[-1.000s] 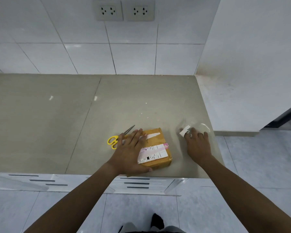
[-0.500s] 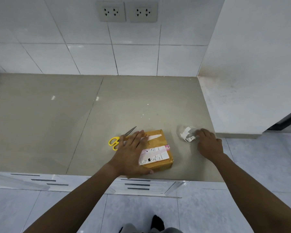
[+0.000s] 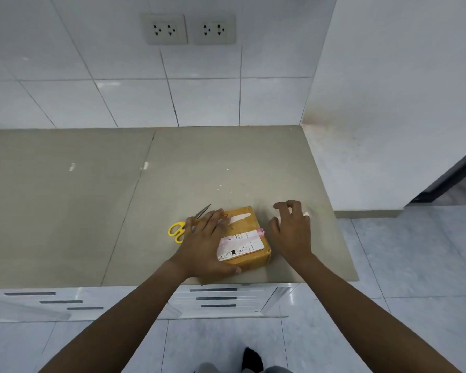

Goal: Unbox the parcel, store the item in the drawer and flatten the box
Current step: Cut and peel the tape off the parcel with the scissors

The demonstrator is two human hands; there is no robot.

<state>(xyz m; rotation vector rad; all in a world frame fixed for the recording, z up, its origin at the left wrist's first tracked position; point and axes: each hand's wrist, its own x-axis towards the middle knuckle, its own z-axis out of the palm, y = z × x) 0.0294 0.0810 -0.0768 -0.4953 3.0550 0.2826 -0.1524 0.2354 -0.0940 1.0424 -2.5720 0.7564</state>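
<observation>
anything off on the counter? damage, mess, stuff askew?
Minor only. The parcel sits turned at an angle to the countertop edge, its near corner close to that edge. Its shipping label looks wrinkled and pink-stained. Scissors lie partly under the left hand. No spill visible.

Tan parcel (image 3: 244,239) (seemingly pink-edged label (image 3: 241,244))

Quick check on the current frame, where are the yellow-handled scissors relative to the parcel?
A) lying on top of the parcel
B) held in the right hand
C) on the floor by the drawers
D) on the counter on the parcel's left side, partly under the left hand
D: the scissors lie on the counter left of the parcel, with the left hand covering their middle.
</observation>
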